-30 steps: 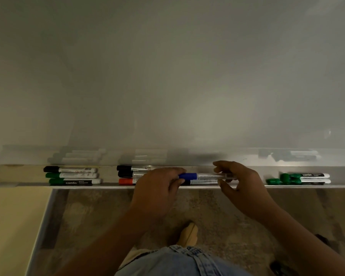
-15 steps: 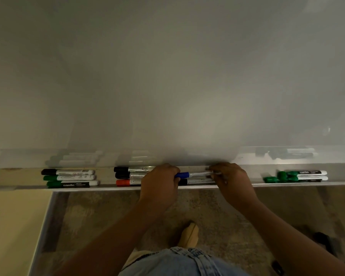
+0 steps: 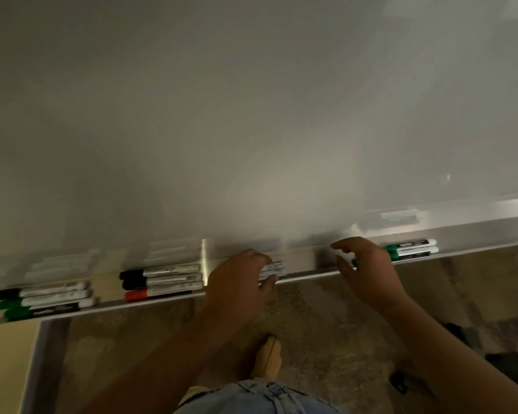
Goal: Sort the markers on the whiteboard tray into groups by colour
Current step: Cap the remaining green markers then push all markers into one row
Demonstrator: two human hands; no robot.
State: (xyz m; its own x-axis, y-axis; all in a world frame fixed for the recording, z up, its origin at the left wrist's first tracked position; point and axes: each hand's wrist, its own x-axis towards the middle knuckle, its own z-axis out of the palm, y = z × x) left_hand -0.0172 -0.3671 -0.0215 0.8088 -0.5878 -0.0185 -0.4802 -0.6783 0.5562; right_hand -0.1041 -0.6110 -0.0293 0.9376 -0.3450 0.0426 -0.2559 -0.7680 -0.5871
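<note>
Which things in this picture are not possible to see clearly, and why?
1. Head view: left hand covers the cap ends of the white barrels beneath it; colours hidden, grip unclear.
2. Head view: right hand covers part of the green markers.
3. Head view: blur makes the marker labels unreadable.

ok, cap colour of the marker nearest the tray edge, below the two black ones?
Orange-red cap, seen in the head view.
</note>
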